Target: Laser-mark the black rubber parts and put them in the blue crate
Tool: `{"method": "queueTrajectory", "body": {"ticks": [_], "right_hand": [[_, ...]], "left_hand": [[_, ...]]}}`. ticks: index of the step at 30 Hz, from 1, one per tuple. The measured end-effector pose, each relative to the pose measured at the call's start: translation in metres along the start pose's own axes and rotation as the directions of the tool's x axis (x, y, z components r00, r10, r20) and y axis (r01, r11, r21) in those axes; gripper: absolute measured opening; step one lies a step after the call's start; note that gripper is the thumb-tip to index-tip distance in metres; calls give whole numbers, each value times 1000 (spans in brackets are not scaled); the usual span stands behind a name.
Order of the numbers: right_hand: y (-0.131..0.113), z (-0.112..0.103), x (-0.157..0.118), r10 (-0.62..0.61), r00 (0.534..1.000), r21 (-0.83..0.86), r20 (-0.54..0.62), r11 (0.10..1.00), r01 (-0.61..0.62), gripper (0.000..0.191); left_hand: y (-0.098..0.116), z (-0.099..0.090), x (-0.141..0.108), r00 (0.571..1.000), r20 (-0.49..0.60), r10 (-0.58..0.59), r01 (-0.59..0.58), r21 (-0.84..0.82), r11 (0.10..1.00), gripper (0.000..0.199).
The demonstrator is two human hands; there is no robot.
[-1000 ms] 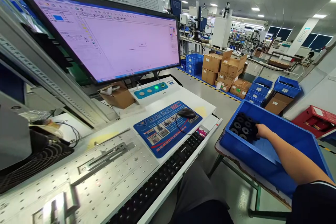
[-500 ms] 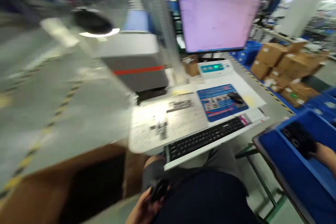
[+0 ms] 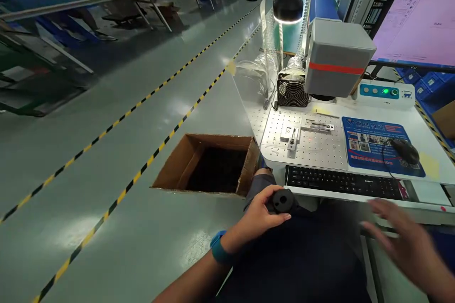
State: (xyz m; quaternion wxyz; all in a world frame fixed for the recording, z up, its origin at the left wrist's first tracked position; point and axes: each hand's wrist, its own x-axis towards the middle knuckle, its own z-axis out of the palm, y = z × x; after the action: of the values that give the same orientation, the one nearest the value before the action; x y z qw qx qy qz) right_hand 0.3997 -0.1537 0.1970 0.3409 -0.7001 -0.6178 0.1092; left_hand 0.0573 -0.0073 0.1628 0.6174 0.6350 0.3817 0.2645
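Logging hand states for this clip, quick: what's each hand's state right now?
Left hand: closed on a black round part, held between thumb and fingers.
Right hand: open, blurred, nothing visible in it.

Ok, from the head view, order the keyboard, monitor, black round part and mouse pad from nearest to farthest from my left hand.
1. Black round part: held in your left hand.
2. Keyboard: ahead, to the right.
3. Mouse pad: beyond the keyboard, right.
4. Monitor: back right.
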Motion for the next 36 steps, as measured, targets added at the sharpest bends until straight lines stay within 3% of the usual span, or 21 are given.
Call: {"method": "queueTrajectory", "body": {"ticks": [2, 4, 8, 11, 14, 18, 20, 23, 26, 29, 31, 33, 36], "right_hand": [[-38, 29, 8, -102, 971, 58, 215, 994, 91, 61], [-72, 65, 18, -156, 937, 154, 314, 982, 112, 72], [-111, 122, 30, -101, 967, 288, 234, 957, 30, 86], [-118, 144, 36, 41, 990, 316, 133, 945, -81, 80], [-115, 154, 47, 173, 979, 324, 106, 925, -199, 70], [-99, 151, 83, 177, 980, 344, 88, 918, -196, 62], [-85, 146, 112, 161, 986, 285, 38, 944, -165, 61], [-60, 140, 161, 182, 983, 147, -23, 973, -177, 63], [-39, 143, 201, 211, 977, 74, 6, 975, -211, 66], [-28, 156, 225, 202, 978, 26, 42, 979, -203, 67], [-25, 165, 234, 184, 982, 10, 46, 983, -185, 67], [-23, 173, 239, 174, 984, 4, 42, 985, -174, 68], [-21, 179, 245, 179, 984, -8, 25, 984, -179, 71]], "left_hand": [[7, 6, 4, 996, -34, 88, -85, 76, 993, 49], [11, 11, 7, 981, -88, 172, -157, 156, 975, 45], [5, 20, 10, 915, -257, 311, -229, 303, 925, 44], [-4, 27, 16, 855, -348, 383, -253, 366, 896, 47], [-6, 34, 25, 816, -381, 435, -283, 394, 875, 44], [-5, 36, 34, 786, -403, 469, -326, 374, 868, 60], [-12, 30, 33, 802, -371, 468, -343, 355, 870, 71], [-43, 10, 23, 875, -296, 382, -288, 317, 904, 59], [-88, -22, 5, 930, -311, 194, -106, 280, 954, 37], [-129, -54, -20, 894, -448, 0, 110, 219, 970, 34], [-148, -65, -37, 832, -541, -122, 220, 120, 968, 38], [-161, -64, -50, 781, -582, -226, 284, 9, 959, 42], [-176, -47, -57, 776, -546, -316, 321, -90, 943, 48]]}}
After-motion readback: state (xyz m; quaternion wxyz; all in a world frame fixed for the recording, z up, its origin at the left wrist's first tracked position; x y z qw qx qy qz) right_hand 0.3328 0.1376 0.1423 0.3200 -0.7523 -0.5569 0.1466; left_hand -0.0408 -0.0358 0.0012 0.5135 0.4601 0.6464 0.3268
